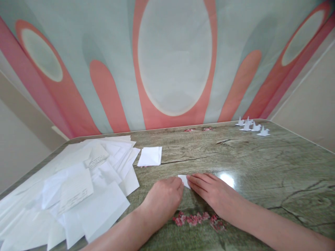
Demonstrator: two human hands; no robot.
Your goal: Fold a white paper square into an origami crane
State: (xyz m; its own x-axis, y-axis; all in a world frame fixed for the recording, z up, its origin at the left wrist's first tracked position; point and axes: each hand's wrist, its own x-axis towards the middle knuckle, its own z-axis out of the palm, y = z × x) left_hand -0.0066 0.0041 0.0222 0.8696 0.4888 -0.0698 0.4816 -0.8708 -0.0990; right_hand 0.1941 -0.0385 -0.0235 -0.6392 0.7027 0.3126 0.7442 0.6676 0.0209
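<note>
A small folded piece of white paper (184,180) lies on the table between my hands, partly covered by them. My left hand (167,195) is curled closed, with its fingertips at the paper's left edge. From the other side, my right hand (211,191) reaches in with fingers stretched out and side by side, lying over the paper's right part. The fingers hide most of the paper, so its full shape cannot be made out.
Loose white sheets (104,205) spread over the table's left side. Behind my left hand sits a small stack of white paper squares (149,156). Several folded paper cranes (263,131) stand at the back right. A patterned wall (175,120) rises behind the wood-look table (261,167).
</note>
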